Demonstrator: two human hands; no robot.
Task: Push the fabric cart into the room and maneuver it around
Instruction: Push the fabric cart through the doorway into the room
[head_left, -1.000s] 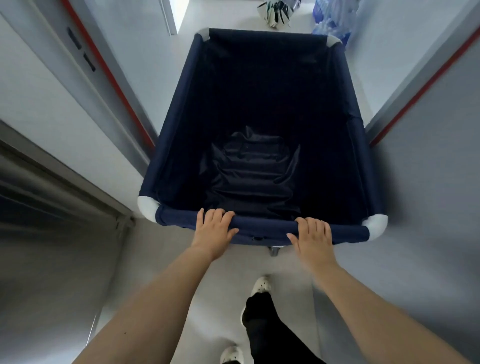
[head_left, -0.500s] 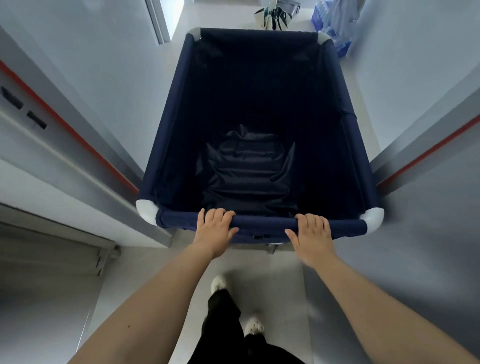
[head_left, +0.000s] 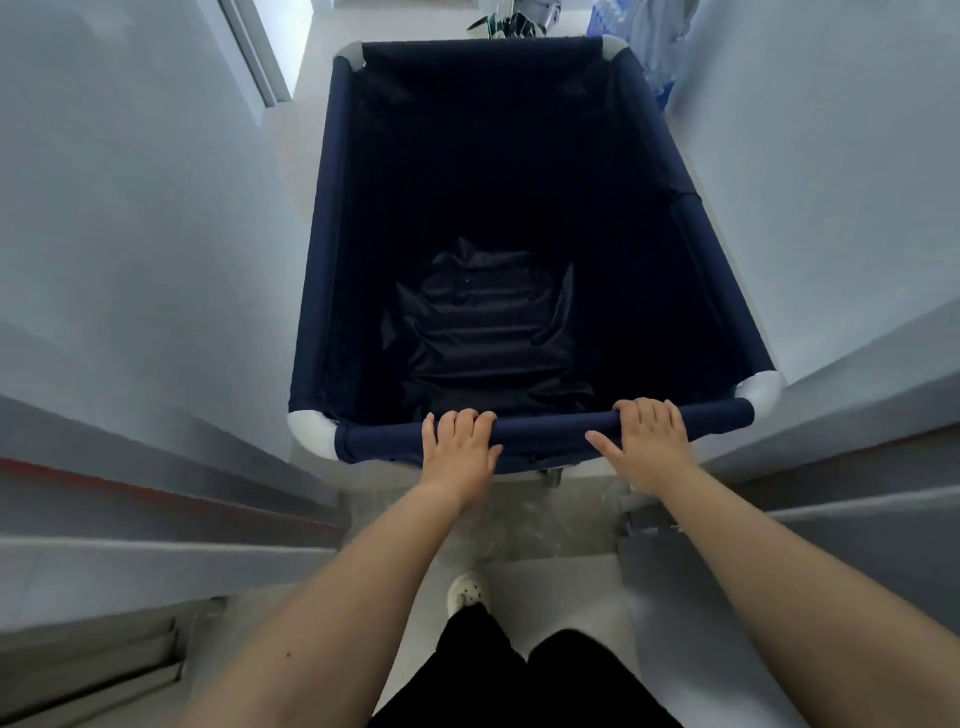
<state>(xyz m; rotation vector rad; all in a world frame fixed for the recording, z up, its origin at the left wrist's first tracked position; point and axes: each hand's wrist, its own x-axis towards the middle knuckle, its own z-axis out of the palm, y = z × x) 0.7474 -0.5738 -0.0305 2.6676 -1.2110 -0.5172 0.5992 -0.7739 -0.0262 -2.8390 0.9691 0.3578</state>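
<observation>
Head view: the navy fabric cart (head_left: 519, 208) is seen at frame centre, set between pale walls (head_left: 130, 208) at left and right. Its near rail (head_left: 545, 428), in the lower middle, is gripped by the left hand (head_left: 457, 449) and right hand (head_left: 649, 441), fingers curled over it. A dark crumpled cloth (head_left: 488, 332) is noted inside. A white shoe (head_left: 467, 592) is visible on the floor at the lower centre.

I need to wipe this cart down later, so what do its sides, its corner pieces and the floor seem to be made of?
Cart sides: dark navy woven fabric, probably nylon or polyester; it creases and shines faintly at the bottom. Corner pieces: smooth white, rounded, likely plastic. Floor: pale, hard, slightly glossy, perhaps tile or vinyl; blur leaves it open. Both the left hand and right hand grip the fabric-sleeved rail.
</observation>
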